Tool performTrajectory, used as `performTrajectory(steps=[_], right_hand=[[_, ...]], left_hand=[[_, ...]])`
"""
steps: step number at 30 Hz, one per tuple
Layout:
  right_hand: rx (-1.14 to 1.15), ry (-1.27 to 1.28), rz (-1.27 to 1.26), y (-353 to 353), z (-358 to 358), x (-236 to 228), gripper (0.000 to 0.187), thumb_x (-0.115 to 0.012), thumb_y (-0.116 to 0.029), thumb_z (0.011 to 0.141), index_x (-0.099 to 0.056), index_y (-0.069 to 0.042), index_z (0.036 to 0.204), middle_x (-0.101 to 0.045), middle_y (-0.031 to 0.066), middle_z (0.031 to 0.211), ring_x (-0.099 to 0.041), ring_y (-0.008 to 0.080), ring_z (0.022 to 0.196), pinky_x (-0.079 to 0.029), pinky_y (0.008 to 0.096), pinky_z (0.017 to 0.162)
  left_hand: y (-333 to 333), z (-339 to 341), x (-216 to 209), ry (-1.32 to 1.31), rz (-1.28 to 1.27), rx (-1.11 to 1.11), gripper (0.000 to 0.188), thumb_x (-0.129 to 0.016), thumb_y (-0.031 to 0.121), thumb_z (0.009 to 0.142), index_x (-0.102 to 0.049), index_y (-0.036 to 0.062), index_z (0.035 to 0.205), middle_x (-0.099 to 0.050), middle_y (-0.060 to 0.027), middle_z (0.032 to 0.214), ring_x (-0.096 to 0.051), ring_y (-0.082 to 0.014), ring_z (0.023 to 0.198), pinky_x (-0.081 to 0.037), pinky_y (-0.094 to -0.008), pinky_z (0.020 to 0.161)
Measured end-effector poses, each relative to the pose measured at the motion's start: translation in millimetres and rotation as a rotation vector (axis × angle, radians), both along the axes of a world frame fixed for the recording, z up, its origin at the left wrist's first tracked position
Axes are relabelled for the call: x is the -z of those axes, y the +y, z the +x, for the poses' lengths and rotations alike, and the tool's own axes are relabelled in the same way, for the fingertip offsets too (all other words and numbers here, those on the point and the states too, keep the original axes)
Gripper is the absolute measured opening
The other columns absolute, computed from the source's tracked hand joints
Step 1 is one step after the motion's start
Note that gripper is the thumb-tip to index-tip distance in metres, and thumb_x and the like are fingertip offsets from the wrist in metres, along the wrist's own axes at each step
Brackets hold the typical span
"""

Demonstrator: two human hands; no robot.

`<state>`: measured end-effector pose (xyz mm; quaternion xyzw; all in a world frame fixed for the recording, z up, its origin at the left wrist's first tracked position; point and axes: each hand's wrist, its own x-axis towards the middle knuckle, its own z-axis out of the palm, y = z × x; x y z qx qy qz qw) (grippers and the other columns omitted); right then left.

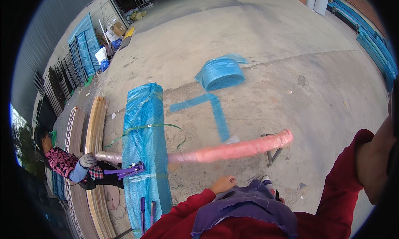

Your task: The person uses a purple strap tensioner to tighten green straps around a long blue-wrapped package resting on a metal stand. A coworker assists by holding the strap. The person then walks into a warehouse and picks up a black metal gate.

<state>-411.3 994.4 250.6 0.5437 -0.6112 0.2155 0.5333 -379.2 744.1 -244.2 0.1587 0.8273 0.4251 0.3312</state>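
Observation:
My left hand [223, 184] hangs in front of my purple apron, fingers curled in, with nothing visible in them. My right arm is raised; bare skin of the wrist or hand [376, 164] shows at the right edge, its fingers hidden. To my left lies a long bundle [143, 151] in blue bubble wrap. A loose green strap [168, 125] arcs over it, and a purple-handled strapping tool [126, 171] rests on top. Two upright handles [143, 216] show at its near end. A pole wrapped in pink film [237, 150] runs crosswise below the bundle, its right end on a metal stand [273, 156].
A person in gloves [68, 164] stands beyond the bundle, near long stacked profiles [94, 127]. A blue bubble-wrap roll [224, 75] and a blue strip [218, 114] lie on the concrete. Dark railings [62, 79] and blue-wrapped stacks [370, 44] line the sides.

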Motion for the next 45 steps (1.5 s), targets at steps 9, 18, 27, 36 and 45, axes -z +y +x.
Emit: performTrajectory(steps=[9, 18, 27, 36, 45], right_hand=[[0.057, 0.062, 0.026, 116.8, 3.4, -6.6, 0.037, -0.057, -0.017, 0.087, -0.048, -0.003, 0.12, -0.051, 0.0122, 0.102, -0.056, 0.0169, 0.075, -0.048, 0.0299, 0.066], [0.085, 0.067, 0.016, 302.5, -43.7, -6.2, 0.033, -0.055, -0.014, 0.088, -0.049, -0.003, 0.118, -0.05, 0.0121, 0.101, -0.055, 0.0168, 0.074, -0.048, 0.0296, 0.064], [0.095, -0.016, -0.031, 382.8, -89.7, 12.1, 0.029, -0.054, -0.012, 0.088, -0.05, -0.004, 0.116, -0.048, 0.012, 0.101, -0.055, 0.0166, 0.072, -0.048, 0.0293, 0.062], [0.102, -0.085, -0.025, 359.7, -118.8, 11.5, 0.025, -0.052, -0.009, 0.089, -0.051, -0.005, 0.113, -0.047, 0.012, 0.1, -0.055, 0.0165, 0.07, -0.048, 0.029, 0.06], [0.21, -0.919, -0.464, 393.5, -222.0, 139.4, 0.027, -0.056, 0.004, 0.081, -0.056, -0.002, 0.108, -0.05, 0.0115, 0.097, -0.057, 0.0163, 0.074, -0.047, 0.026, 0.064]], left_hand=[[53.2, -13.7, 33.5, -0.014, -0.105, 0.021, 0.039, -0.058, 0.034, 0.083, -0.063, 0.0021, 0.105, -0.067, -0.0174, 0.095, -0.064, -0.0314, 0.089, -0.049, -0.0386, 0.079], [233.2, -40.8, 3.7, 0.012, -0.064, -0.085, 0.043, -0.058, 0.037, 0.086, -0.061, 0.0034, 0.112, -0.067, -0.0152, 0.101, -0.065, -0.0257, 0.092, -0.049, -0.0352, 0.083], [311.9, -65.8, -40.2, -0.096, -0.048, -0.041, 0.041, -0.06, 0.035, 0.087, -0.06, 0.0033, 0.113, -0.067, -0.0159, 0.099, -0.064, -0.024, 0.093, -0.049, -0.0335, 0.083], [326.8, -112.1, 11.5, -0.015, 0.047, -0.057, 0.037, -0.061, 0.029, 0.085, -0.061, 0.0001, 0.108, -0.066, -0.0177, 0.098, -0.064, -0.0278, 0.091, -0.049, -0.0358, 0.081], [334.5, -148.8, 44.9, 0.191, -0.386, -0.231, 0.046, -0.056, 0.042, 0.081, -0.062, 0.0112, 0.114, -0.063, -0.0156, 0.11, -0.059, -0.0354, 0.101, -0.046, -0.0462, 0.088]])
